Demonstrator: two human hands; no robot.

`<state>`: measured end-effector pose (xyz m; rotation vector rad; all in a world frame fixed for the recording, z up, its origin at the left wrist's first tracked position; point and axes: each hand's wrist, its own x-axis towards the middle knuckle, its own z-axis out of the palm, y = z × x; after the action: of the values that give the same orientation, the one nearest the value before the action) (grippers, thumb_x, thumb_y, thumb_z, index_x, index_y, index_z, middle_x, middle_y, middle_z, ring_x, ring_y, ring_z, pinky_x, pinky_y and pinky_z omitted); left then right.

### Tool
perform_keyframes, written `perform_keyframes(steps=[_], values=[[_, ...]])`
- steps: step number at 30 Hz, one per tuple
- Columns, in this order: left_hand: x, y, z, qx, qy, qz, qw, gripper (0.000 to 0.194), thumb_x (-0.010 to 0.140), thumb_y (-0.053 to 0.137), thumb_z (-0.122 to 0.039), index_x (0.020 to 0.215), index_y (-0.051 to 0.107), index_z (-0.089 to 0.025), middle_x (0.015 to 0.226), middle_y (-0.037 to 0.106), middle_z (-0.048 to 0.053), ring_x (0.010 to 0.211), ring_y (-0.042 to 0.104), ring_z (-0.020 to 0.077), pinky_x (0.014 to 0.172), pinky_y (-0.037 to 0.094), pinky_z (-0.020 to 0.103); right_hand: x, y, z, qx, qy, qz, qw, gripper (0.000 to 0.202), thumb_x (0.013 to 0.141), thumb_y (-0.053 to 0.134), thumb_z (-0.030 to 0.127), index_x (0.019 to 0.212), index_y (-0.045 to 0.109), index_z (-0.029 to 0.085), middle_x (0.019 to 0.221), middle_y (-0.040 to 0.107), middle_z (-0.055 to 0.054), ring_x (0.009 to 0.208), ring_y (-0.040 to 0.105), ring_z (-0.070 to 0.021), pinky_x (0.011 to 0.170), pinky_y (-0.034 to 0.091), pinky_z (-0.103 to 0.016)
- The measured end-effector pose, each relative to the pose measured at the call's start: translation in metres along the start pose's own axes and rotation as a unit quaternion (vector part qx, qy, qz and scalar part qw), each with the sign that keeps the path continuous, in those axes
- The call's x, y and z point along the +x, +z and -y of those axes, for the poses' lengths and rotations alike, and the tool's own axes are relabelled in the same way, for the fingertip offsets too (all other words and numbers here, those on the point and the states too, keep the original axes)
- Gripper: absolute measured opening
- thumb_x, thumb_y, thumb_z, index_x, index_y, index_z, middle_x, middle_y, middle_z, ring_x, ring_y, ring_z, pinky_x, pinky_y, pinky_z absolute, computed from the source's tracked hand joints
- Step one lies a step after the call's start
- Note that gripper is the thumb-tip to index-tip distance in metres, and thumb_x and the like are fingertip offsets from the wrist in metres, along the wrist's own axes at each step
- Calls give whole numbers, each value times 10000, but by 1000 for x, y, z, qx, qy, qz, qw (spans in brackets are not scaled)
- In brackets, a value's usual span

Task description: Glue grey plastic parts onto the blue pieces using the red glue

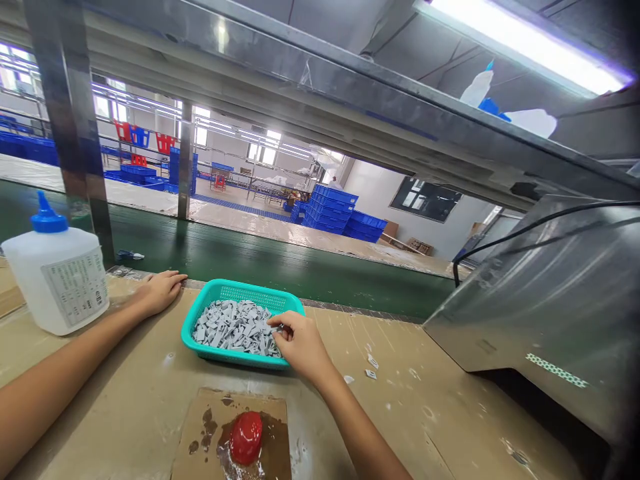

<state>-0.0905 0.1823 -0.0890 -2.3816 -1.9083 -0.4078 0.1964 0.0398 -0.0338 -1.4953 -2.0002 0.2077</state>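
Note:
My right hand (301, 340) is over the right side of a turquoise plastic basket (243, 360). Its thumb and index finger are curved towards the small grey plastic pieces (233, 327) heaped inside, with a small gap between the fingertips and nothing visible in it. My left hand (163, 291) lies on the worktable to the left of the basket, fingers stretched out near the far edge. In front of the basket, a glossy red rounded lump (246, 438) sits on a wet piece of cardboard (200, 427).
A white bottle (75, 287) with a blue nozzle cap stands at the left. Several loose grey pieces (371, 363) lie right of the basket. Beyond the table runs a green conveyor belt (250, 257). A metal housing (540, 320) occupies the right, and a metal shelf beam (310, 73) crosses overhead.

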Motion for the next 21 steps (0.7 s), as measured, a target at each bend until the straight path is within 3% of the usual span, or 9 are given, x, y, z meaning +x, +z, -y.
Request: perform_keyframes(steps=[15, 21], values=[[5, 9, 8, -5, 10, -11, 1000, 513, 816, 186, -301, 1195, 514, -195, 1272, 487, 86, 1176, 428, 243, 926, 352, 426, 0, 1, 1, 4, -4, -13, 1000, 238, 678, 492, 21, 757, 659, 171, 716, 633, -34, 609, 543, -135, 575, 464, -266], [4, 8, 6, -9, 2, -20, 1000, 511, 813, 193, -304, 1181, 530, -198, 1265, 494, 78, 1156, 447, 257, 916, 359, 434, 0, 0, 2, 1, -3, -19, 1000, 160, 716, 525, 88, 752, 658, 170, 721, 636, -40, 628, 553, -139, 596, 464, -272]])
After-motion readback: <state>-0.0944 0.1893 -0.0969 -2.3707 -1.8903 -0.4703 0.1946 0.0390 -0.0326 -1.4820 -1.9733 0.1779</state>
